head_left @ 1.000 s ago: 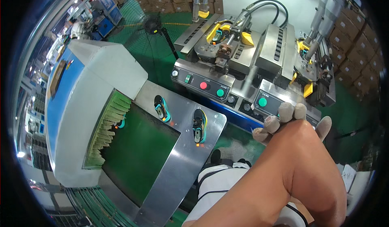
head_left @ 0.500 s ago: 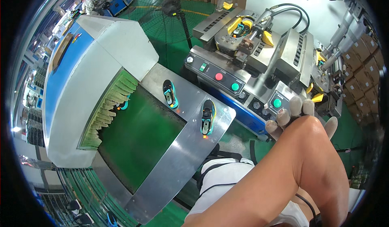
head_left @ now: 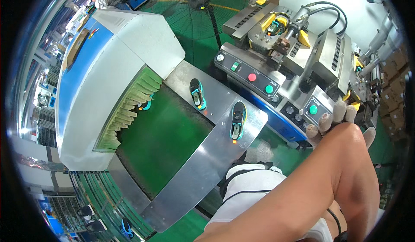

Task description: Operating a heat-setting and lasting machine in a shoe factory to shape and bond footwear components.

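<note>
My right hand (head_left: 341,120), in a pale glove, is raised at the right with its fingers spread and nothing in it. It hovers just right of a round green button (head_left: 313,109) on a grey control panel. My bare forearm hides the palm. Two black-and-teal shoes (head_left: 197,94) (head_left: 237,120) lie on the steel frame (head_left: 203,164) around a green conveyor belt (head_left: 164,142). A third teal shoe (head_left: 146,105) peeks from the strip curtain of the white-and-blue tunnel (head_left: 108,64). My left hand is out of view.
A grey press machine (head_left: 320,56) with yellow parts and black hoses stands behind the panel, which has a red button (head_left: 252,76) and another green button (head_left: 269,89). A floor fan (head_left: 199,0) stands at the back. More shoes (head_left: 125,227) sit on a lower rack at bottom left.
The view has swung, so the conveyor and press sit further right and higher. My right hand stays raised beside the green button, fingers still spread.
</note>
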